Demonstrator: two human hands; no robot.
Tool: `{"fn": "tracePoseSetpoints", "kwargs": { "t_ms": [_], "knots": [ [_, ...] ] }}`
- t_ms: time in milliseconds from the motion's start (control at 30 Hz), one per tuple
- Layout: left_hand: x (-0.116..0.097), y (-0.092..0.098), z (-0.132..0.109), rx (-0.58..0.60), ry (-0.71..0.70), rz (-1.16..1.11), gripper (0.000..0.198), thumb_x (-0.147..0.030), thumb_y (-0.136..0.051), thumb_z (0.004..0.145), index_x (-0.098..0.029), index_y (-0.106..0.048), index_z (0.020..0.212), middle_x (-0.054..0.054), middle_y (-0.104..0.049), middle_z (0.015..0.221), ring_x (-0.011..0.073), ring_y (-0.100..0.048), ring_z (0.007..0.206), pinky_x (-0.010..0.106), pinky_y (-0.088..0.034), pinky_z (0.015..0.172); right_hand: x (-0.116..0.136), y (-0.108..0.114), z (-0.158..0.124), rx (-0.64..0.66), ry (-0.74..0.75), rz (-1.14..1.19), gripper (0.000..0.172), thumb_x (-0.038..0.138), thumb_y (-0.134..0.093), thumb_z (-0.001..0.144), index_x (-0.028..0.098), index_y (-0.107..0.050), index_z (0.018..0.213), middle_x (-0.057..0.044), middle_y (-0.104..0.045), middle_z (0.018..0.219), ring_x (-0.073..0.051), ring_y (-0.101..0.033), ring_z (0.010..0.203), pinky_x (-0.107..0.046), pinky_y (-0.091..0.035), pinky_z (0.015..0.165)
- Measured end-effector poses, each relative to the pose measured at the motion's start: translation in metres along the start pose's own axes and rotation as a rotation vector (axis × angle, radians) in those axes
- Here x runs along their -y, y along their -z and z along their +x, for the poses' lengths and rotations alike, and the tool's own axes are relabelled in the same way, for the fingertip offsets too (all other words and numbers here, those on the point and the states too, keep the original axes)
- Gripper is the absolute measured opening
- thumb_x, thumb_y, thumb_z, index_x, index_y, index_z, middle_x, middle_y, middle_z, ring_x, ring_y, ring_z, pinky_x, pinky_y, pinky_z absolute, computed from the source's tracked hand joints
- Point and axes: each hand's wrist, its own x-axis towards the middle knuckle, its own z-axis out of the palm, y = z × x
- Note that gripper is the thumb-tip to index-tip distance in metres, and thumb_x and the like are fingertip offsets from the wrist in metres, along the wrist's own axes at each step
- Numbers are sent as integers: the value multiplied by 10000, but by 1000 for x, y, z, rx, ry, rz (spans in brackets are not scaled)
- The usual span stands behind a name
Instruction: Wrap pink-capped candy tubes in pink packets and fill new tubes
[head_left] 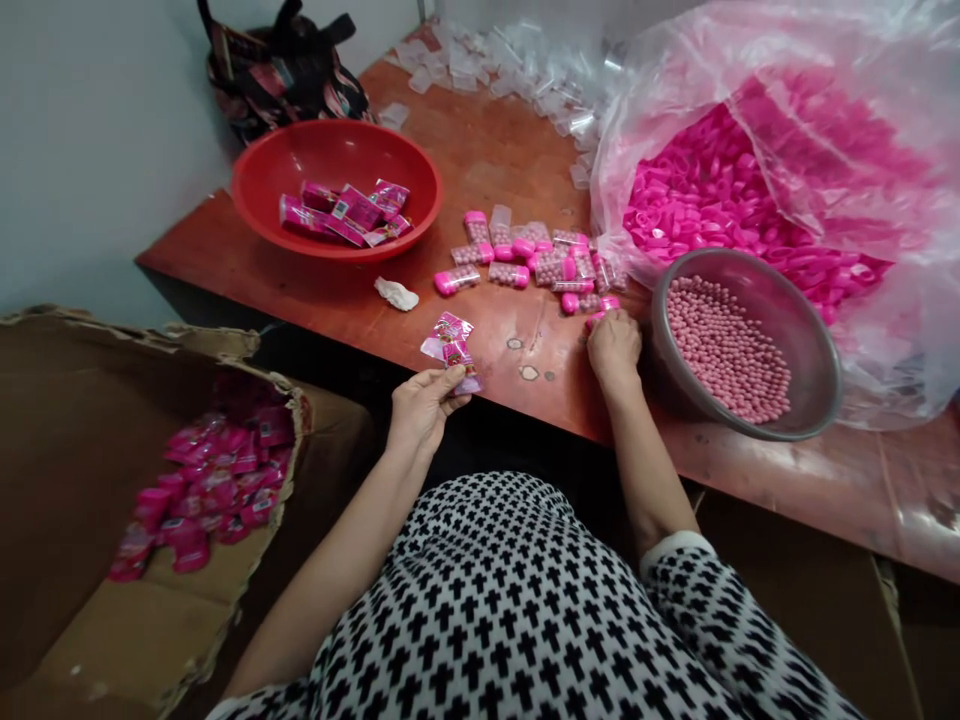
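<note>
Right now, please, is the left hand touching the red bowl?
No, the left hand pinches a printed pink wrapper at the edge of the table.

Single view, head-worn camera, looking forward and steeply down. Shirt (510, 610) at bottom centre, nearest the lens. Left hand (424, 410) and right hand (615, 345) farther out, near mid-frame. Table (480, 140) seen obliquely from above, front edge slanting down to the right. Box (67, 400) at lower left, viewed into from above. Wall (97, 130) behind, upper left.
</note>
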Motion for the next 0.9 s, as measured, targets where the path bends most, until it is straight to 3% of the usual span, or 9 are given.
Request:
{"fn": "tracePoseSetpoints", "kwargs": {
  "t_ms": [200,300,467,567,633,700,833,900],
  "knots": [
    [-4,5,2,-30,14,-61,218,-231,-795,630,-106,-620,662,2,-644,615,81,-597,493,185,-517,467,20,-3,-27,-39,205,149,402,314,-375,933,96,-542,1227,-201,-594,1216,-313,-545,1076,-446,-421,909],
    [-8,6,0,4,14,-71,174,-226,-753,691,-100,-633,702,34,-668,656,114,-644,547,206,-540,506,16,3,-15,-24,162,136,394,333,-334,942,134,-587,1169,-176,-633,1136,-298,-566,1029,-424,-435,868],
    [-10,5,0,-4,43,-128,69,-140,-698,724,-89,-652,732,54,-690,711,136,-676,637,253,-579,599,8,8,7,153,165,92,375,467,-485,866,190,-645,1063,-149,-650,1100,-296,-596,969,-416,-457,810],
    [-7,2,-1,-25,75,-198,79,-127,-708,720,-98,-635,709,43,-686,704,117,-660,616,237,-570,590,8,7,1,114,125,153,391,513,-544,819,179,-648,995,-132,-681,985,-299,-618,914,-429,-465,793],
    [-5,-2,-1,-37,84,-261,127,-138,-731,711,-110,-610,682,27,-672,675,106,-646,593,229,-564,586,11,7,-14,13,123,339,391,519,-544,821,176,-629,989,-104,-687,897,-267,-633,843,-409,-483,761],
    [-3,-5,-1,-54,87,-326,155,-147,-744,707,-116,-595,677,12,-656,652,98,-635,579,229,-562,589,19,8,-37,23,158,660,378,517,-526,838,185,-598,1002,-53,-671,781,-205,-632,696,-351,-507,659],
    [2,-9,0,-83,77,-428,145,-148,-744,713,-119,-603,722,2,-658,682,100,-643,616,248,-567,639,40,6,-89,414,221,1191,329,498,-584,813,197,-562,945,34,-590,615,-113,-555,468,-234,-461,436],
    [4,-9,-1,-75,63,-453,150,-158,-749,713,-122,-607,746,5,-665,704,107,-653,645,263,-568,685,49,2,-106,490,216,1291,317,471,-620,799,195,-565,945,40,-595,631,-95,-556,465,-207,-452,415]
  ]
}}
